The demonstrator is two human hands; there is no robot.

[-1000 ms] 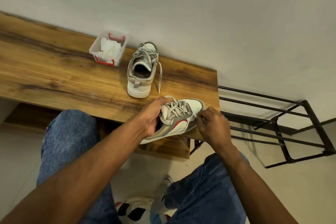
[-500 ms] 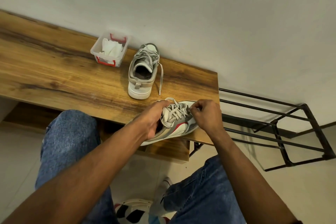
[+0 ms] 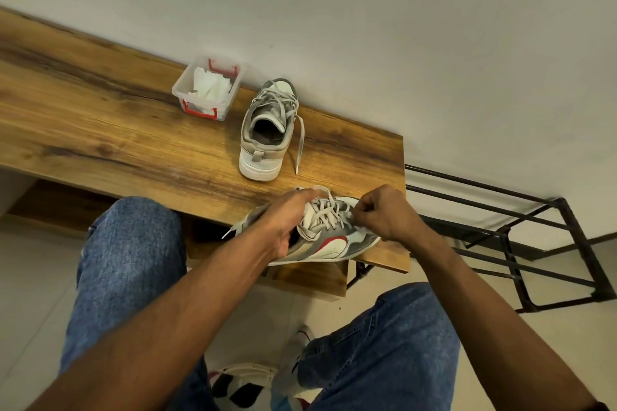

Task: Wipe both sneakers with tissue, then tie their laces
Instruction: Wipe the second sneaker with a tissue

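my left hand grips the grey-white leather sneaker w/ red stripe, toe pointing right; right hand pinches crumpled white tissue on its laces.

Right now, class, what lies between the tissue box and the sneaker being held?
Head view: the other sneaker, upright, laces loose, on the wooden bench.

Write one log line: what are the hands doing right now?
left hand: holds near sneaker | right hand: wipes it with tissue | far sneaker: untied
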